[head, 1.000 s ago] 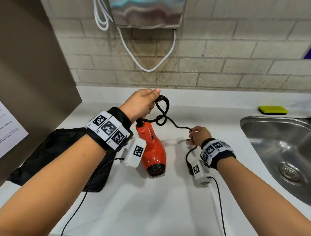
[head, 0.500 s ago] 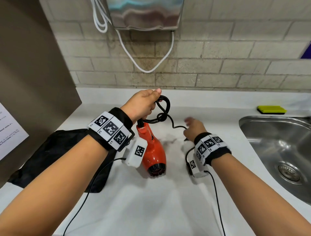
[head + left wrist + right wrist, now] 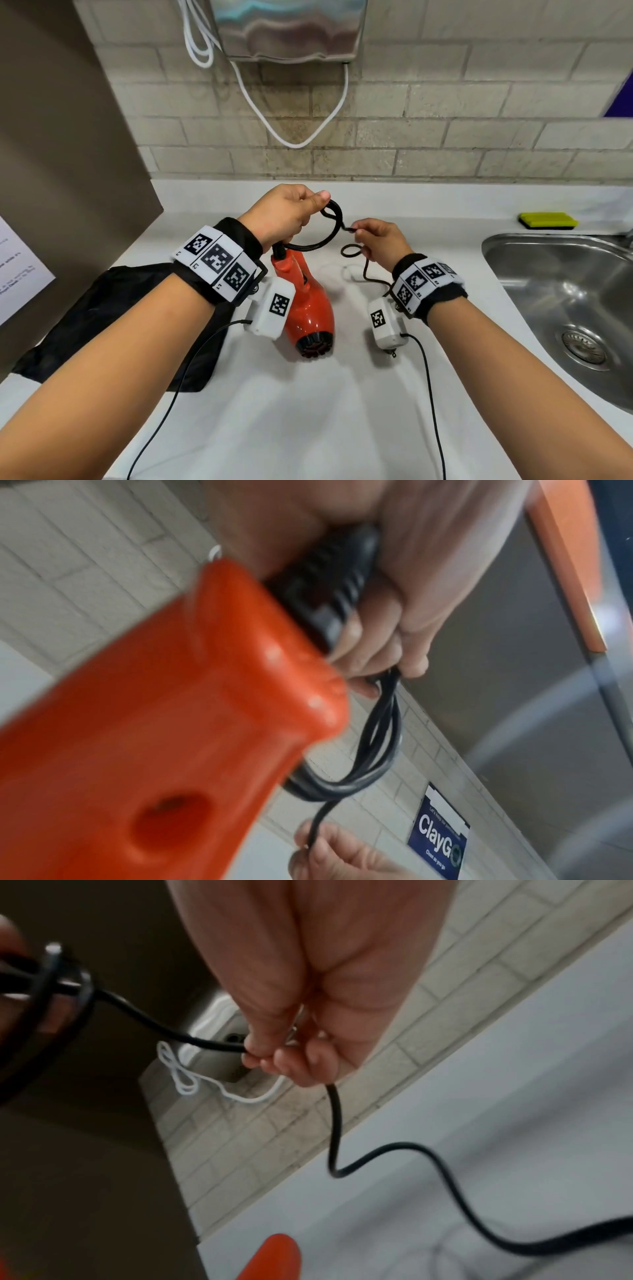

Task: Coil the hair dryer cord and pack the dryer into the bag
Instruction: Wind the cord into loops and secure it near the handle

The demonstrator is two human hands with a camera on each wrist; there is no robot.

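Note:
The orange hair dryer (image 3: 310, 310) hangs nozzle-down over the white counter (image 3: 308, 411), its handle end (image 3: 171, 696) up in my left hand (image 3: 287, 216). That hand grips the black strain relief (image 3: 329, 588) and holds several loops of the black cord (image 3: 334, 226) between thumb and fingers. My right hand (image 3: 380, 240) pinches the cord (image 3: 192, 1039) a short way along, just right of the loops. The rest of the cord (image 3: 445, 1183) trails down to the counter under my right wrist. The black bag (image 3: 102, 325) lies flat on the counter at the left, under my left forearm.
A steel sink (image 3: 565, 308) is set into the counter at the right, with a yellow-green sponge (image 3: 548, 221) behind it. A brown panel (image 3: 68, 171) stands at the left. A steel wall unit (image 3: 291, 31) with white cable (image 3: 294, 137) hangs on the brick wall.
My right hand rose from the counter and moved left toward the loops in my left hand, bringing cord with it. The left hand and dryer stayed almost still.

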